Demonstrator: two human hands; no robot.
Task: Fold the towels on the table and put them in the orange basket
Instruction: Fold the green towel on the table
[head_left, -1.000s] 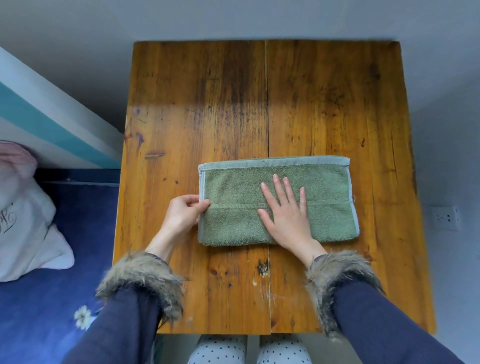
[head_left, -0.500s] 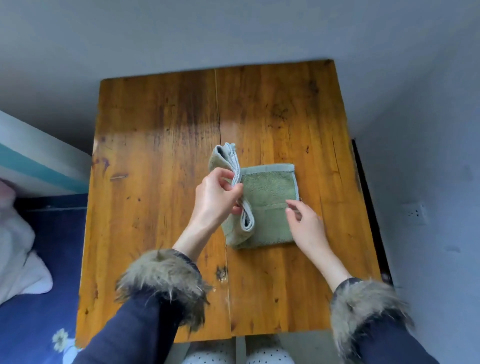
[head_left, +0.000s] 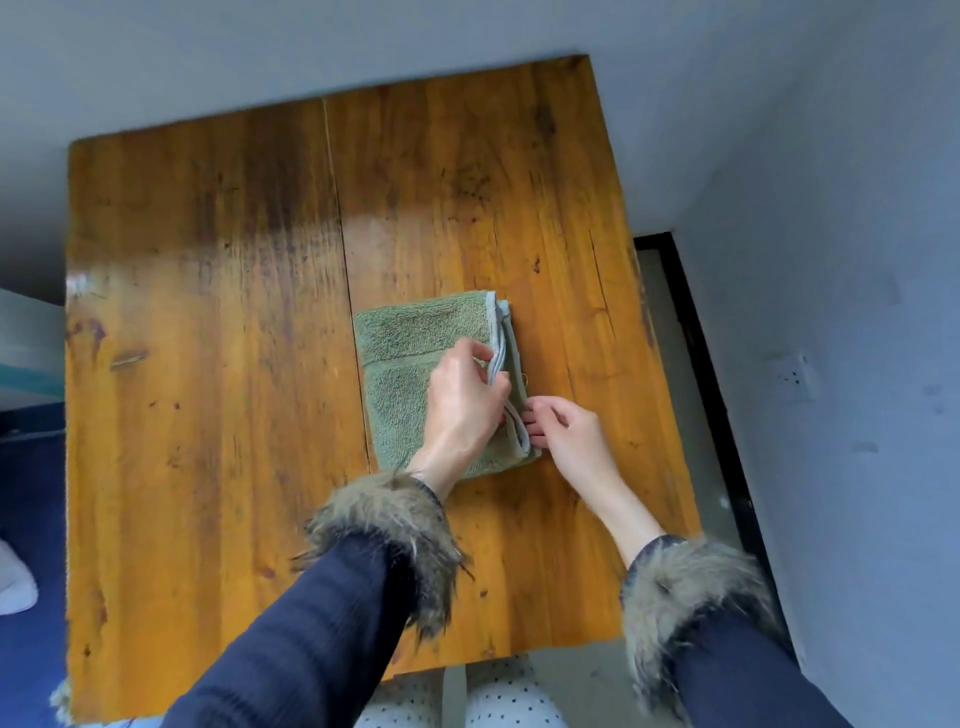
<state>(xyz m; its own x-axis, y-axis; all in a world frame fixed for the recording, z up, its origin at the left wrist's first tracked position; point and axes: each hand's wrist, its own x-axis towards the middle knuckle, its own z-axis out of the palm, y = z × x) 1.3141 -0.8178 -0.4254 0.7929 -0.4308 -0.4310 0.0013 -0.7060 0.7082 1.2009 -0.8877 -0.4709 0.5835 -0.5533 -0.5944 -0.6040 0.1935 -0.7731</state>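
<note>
A green towel (head_left: 402, 374) with a pale blue hem lies folded into a small rectangle near the middle of the wooden table (head_left: 208, 312). My left hand (head_left: 462, 405) reaches across it and pinches the hemmed edge on the towel's right side. My right hand (head_left: 566, 436) rests just right of the towel, its fingertips touching the lower part of that same edge. The orange basket is not in view.
A grey wall runs along the far side and the right, with a socket (head_left: 792, 376) on the right wall. A narrow gap with a dark strip (head_left: 696, 332) lies between table and wall. Blue floor and white fabric (head_left: 15, 587) show at left.
My left hand carried the towel's left end over to the right, halving it. My right hand slid from the towel's top to its right edge. The view shifted right.
</note>
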